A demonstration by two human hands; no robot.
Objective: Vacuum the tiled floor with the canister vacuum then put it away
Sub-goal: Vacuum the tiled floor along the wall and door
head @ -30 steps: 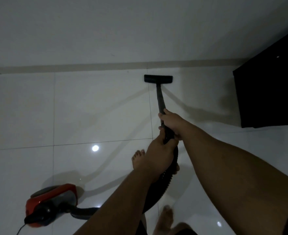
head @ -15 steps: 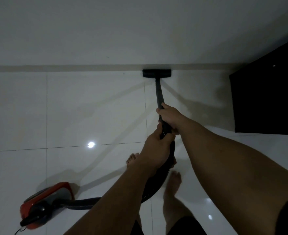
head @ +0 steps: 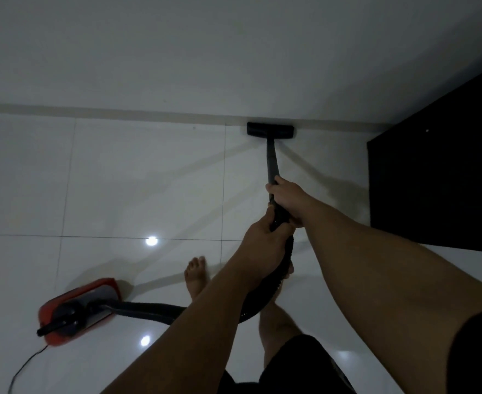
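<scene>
Red and black canister vacuum [head: 77, 309] sits on the glossy white tiled floor [head: 120, 180] at lower left, its dark ribbed hose [head: 148, 309] curving rightward behind the forearms. A black cabinet [head: 438, 177] stands at the right against the pale wall [head: 205, 52]. The dark wand [head: 271, 163] slants up to the flat black floor nozzle [head: 270, 129], which touches the skirting. The right hand [head: 289, 199] is wrapped round the wand; just below it, the left hand [head: 262, 243] is wrapped round the hose end. A thin cord [head: 26, 365] trails from the canister.
</scene>
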